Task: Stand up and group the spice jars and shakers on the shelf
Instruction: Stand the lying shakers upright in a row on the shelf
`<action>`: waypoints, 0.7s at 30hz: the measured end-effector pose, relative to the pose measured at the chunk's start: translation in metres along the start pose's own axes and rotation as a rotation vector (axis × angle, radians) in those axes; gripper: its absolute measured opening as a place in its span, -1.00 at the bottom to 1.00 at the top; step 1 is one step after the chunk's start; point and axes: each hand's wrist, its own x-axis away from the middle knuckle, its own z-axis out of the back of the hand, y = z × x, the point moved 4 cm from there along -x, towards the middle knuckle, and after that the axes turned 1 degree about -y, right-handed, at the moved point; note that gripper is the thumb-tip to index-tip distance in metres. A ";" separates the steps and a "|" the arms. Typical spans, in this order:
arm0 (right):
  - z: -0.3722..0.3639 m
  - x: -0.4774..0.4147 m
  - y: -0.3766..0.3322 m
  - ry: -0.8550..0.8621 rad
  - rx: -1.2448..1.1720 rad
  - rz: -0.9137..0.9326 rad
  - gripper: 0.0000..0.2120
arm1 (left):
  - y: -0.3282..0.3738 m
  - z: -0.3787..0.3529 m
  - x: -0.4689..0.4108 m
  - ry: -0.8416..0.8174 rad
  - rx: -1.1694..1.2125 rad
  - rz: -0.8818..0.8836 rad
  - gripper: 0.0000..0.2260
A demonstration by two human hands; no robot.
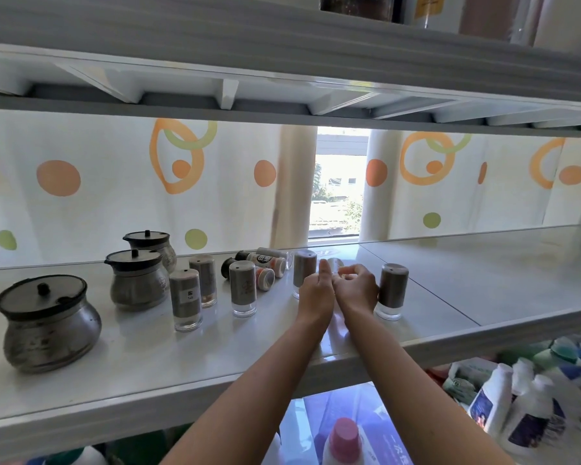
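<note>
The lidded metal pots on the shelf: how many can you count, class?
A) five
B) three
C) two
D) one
B: three lidded pots stand at the left of the shelf: the nearest pot, the middle pot and the farthest pot.

Home pantry: spice shakers point(185, 298), detergent bottles point(493, 397), curtain point(114, 182).

Both hands point(337, 290) meet among upright shakers point(244, 288).
</note>
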 end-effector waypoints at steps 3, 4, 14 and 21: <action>0.000 0.001 0.001 -0.033 -0.084 -0.034 -0.61 | 0.003 0.000 0.002 -0.008 -0.006 -0.028 -0.44; 0.001 0.002 0.002 -0.041 -0.106 -0.041 -0.58 | 0.004 0.000 0.003 -0.013 -0.009 -0.039 -0.44; 0.006 0.013 0.001 -0.071 0.059 -0.021 -0.55 | 0.009 0.001 0.011 0.000 -0.122 -0.078 -0.53; 0.004 0.021 -0.008 -0.124 0.227 0.050 -0.70 | 0.009 0.006 0.015 0.051 -0.239 -0.050 -0.50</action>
